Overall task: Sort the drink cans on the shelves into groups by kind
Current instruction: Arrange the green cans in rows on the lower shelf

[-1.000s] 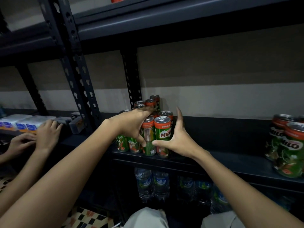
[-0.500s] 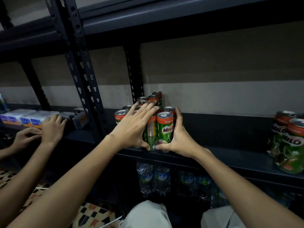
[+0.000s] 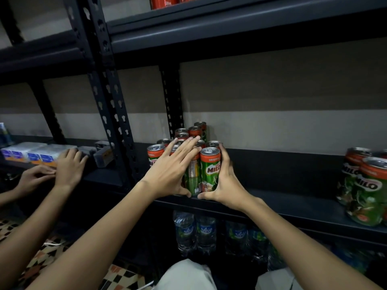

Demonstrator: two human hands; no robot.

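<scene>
A tight cluster of green and red Milo cans stands on the dark shelf beside the rear upright. My left hand lies over the cluster's left front with straight, spread fingers; its thumb is down at the cans' base. My right hand presses against the right side of the front can, fingers pointing up and thumb at the base. One can shows to the left of my left hand. Further Milo cans stand at the far right of the same shelf.
Red cans sit on the shelf above. Water bottles fill the shelf below. At the left another person's hands rest on white and blue packs. A perforated post stands between the two bays.
My left hand has straightened from a curled hold on the cans to spread fingers. My right hand has closed in against the front can. The cans stand closer together.
</scene>
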